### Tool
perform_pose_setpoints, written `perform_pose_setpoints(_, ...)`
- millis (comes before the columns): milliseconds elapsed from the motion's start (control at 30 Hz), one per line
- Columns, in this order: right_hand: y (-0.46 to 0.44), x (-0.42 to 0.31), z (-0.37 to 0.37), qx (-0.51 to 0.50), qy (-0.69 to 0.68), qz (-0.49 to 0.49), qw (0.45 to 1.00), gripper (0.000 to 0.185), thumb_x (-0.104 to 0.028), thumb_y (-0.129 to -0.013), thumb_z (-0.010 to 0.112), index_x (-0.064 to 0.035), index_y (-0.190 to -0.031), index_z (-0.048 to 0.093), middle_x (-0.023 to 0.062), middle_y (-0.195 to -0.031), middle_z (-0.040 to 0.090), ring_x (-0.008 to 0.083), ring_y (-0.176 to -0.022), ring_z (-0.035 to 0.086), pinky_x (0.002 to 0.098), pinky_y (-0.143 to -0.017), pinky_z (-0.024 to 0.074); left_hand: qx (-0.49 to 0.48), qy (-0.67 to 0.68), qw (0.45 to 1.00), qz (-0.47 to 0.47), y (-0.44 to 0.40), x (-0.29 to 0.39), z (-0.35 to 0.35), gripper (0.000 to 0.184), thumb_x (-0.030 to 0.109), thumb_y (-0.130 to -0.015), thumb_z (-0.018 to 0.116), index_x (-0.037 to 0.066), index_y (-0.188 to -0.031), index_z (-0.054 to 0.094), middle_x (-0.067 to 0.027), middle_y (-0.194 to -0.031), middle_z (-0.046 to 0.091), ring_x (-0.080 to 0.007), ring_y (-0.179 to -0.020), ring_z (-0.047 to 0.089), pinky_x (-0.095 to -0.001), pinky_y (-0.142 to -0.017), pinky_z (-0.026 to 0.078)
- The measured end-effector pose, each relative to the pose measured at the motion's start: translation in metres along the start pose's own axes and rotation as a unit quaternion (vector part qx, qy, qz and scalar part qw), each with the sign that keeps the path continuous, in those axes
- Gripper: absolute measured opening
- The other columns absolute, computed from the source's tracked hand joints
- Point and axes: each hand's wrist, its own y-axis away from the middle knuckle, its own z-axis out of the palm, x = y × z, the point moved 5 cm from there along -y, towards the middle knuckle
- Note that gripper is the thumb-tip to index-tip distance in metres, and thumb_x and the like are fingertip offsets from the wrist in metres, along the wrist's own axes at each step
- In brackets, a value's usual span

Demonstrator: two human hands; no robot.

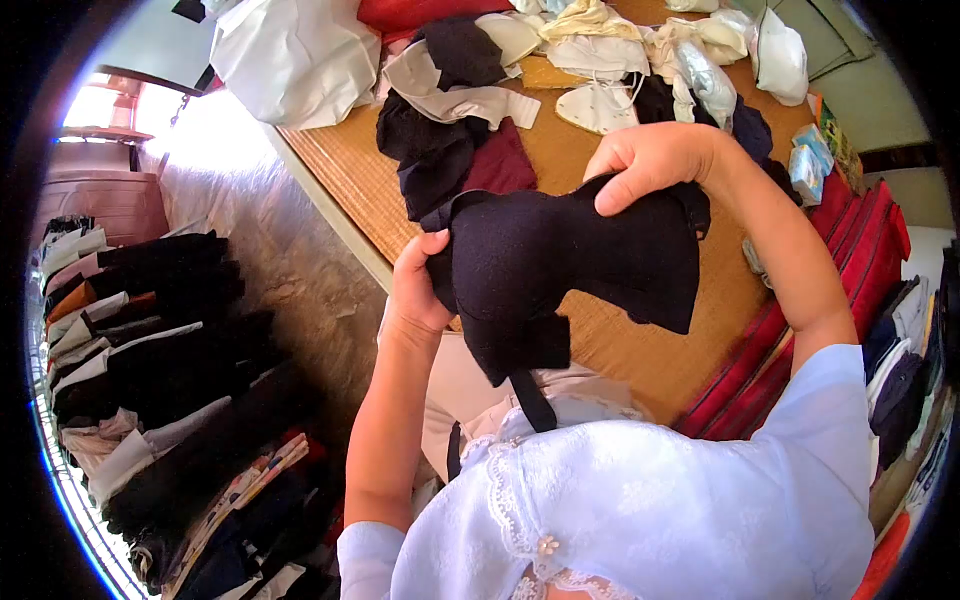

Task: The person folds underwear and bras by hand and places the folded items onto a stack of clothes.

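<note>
A black bra is stretched between my two hands above the wooden surface, with a moulded cup towards the left. My left hand grips its left edge, thumb on top and the other fingers hidden behind the cloth. At the upper right edge, my right hand pinches the fabric between thumb and fingers. One black strap hangs down over my lap. Just beyond the bra lie a dark red cloth and a crumpled black garment.
Piled along the far side of the brown table are white and cream garments and a white plastic bag. Folded dark clothes are stacked at left. Red zipped bags stand at right, near a small blue-white packet.
</note>
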Motion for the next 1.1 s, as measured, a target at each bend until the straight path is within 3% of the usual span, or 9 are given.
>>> perform_pose_setpoints(267, 0.008, 0.002, 0.029, -0.046, -0.008, -0.001, 0.999, 0.024, -0.013, -0.074, 0.065, 0.0044, -0.089, 0.059, 0.0067, -0.082, 0.062, 0.0106, -0.072, 0.057, 0.0258, -0.064, 0.0474, 0.042, 0.002, 0.998, -0.056, 0.004, -0.008, -0.008, 0.034, 0.015, -0.072, 0.055, -0.003, -0.100, 0.054, -0.0173, -0.095, 0.060, -0.0291, -0.083, 0.060, -0.0377, -0.077, 0.048)
perform_pose_setpoints(467, 0.020, -0.031, 0.090, 0.121, 0.504, -0.320, 0.793, 0.016, -0.011, -0.063, 0.060, -0.0055, -0.078, 0.060, 0.0157, -0.099, 0.052, 0.0306, -0.094, 0.050, 0.0360, -0.084, 0.0401, -0.041, -0.138, 0.989, -0.009, 0.033, 0.014, 0.029, 0.045, 0.013, -0.055, 0.057, -0.005, -0.096, 0.051, -0.0163, -0.086, 0.061, -0.0271, -0.074, 0.061, -0.0362, -0.072, 0.049)
perform_pose_setpoints(567, 0.032, -0.060, 0.115, 0.227, 0.441, -0.500, 0.710, 0.013, -0.015, -0.059, 0.062, -0.0061, -0.066, 0.056, 0.0183, -0.113, 0.044, 0.0340, -0.106, 0.042, 0.0409, -0.092, 0.0347, -0.097, -0.100, 0.990, 0.008, 0.025, 0.013, 0.047, 0.032, 0.013, -0.062, 0.063, 0.001, -0.089, 0.050, -0.0114, -0.075, 0.058, -0.0224, -0.070, 0.059, -0.0319, -0.069, 0.049)
perform_pose_setpoints(667, 0.034, -0.078, 0.114, 0.276, 0.391, -0.557, 0.679, 0.013, -0.014, -0.061, 0.063, -0.0056, -0.065, 0.054, 0.0192, -0.116, 0.042, 0.0351, -0.106, 0.041, 0.0424, -0.090, 0.0353, 0.015, -0.400, 0.916, 0.010, 0.001, 0.013, 0.018, 0.042, 0.018, -0.065, 0.069, 0.006, -0.100, 0.048, -0.0068, -0.097, 0.054, -0.0201, -0.090, 0.052, -0.0310, -0.080, 0.042)
perform_pose_setpoints(733, 0.024, -0.077, 0.109, 0.328, 0.349, -0.584, 0.656, 0.014, -0.014, -0.064, 0.064, -0.0053, -0.065, 0.054, 0.0206, -0.117, 0.042, 0.0365, -0.105, 0.042, 0.0429, -0.089, 0.0362, 0.015, -0.364, 0.931, 0.006, 0.011, -0.001, 0.012, 0.047, 0.023, -0.066, 0.068, 0.006, -0.105, 0.046, -0.0078, -0.102, 0.051, -0.0212, -0.096, 0.049, -0.0323, -0.084, 0.039)
perform_pose_setpoints(833, 0.003, -0.069, 0.102, 0.263, 0.324, -0.503, 0.757, 0.015, -0.017, -0.070, 0.062, -0.0057, -0.076, 0.055, 0.0144, -0.090, 0.054, 0.0307, -0.082, 0.056, 0.0395, -0.076, 0.0441, 0.001, -0.235, 0.972, 0.027, 0.035, -0.008, 0.009, 0.056, 0.030, -0.069, 0.065, 0.005, -0.112, 0.041, -0.0093, -0.111, 0.047, -0.0229, -0.104, 0.044, -0.0343, -0.089, 0.035)
perform_pose_setpoints(967, 0.014, -0.048, 0.087, 0.439, 0.270, -0.439, 0.736, 0.017, -0.019, -0.075, 0.060, -0.0069, -0.085, 0.054, 0.0123, -0.079, 0.052, 0.0304, -0.069, 0.055, 0.0375, -0.057, 0.0456, 0.026, -0.150, 0.983, 0.099, 0.029, -0.002, 0.008, 0.067, 0.039, -0.071, 0.062, 0.004, -0.122, 0.036, -0.0113, -0.122, 0.041, -0.0253, -0.114, 0.038, -0.0369, -0.097, 0.029)
perform_pose_setpoints(1067, 0.019, -0.029, 0.065, 0.567, 0.204, -0.359, 0.713, 0.019, -0.017, -0.075, 0.060, -0.0039, -0.086, 0.053, 0.0148, -0.077, 0.052, 0.0338, -0.073, 0.055, 0.0393, -0.061, 0.0438, -0.010, -0.022, 0.991, 0.134, 0.026, 0.002, 0.002, 0.076, 0.046, -0.074, 0.060, 0.004, -0.130, 0.031, -0.0128, -0.131, 0.036, -0.0270, -0.122, 0.033, -0.0388, -0.102, 0.025)
perform_pose_setpoints(1100, 0.022, -0.023, 0.060, 0.594, 0.138, -0.352, 0.710, 0.018, -0.015, -0.075, 0.059, -0.0018, -0.085, 0.053, 0.0168, -0.077, 0.054, 0.0364, -0.075, 0.054, 0.0402, -0.063, 0.0428, -0.173, 0.015, 0.981, 0.080, 0.027, -0.002, 0.008, 0.084, 0.051, -0.072, 0.059, 0.003, -0.133, 0.026, -0.0143, -0.136, 0.030, -0.0286, -0.125, 0.029, -0.0402, -0.104, 0.023)
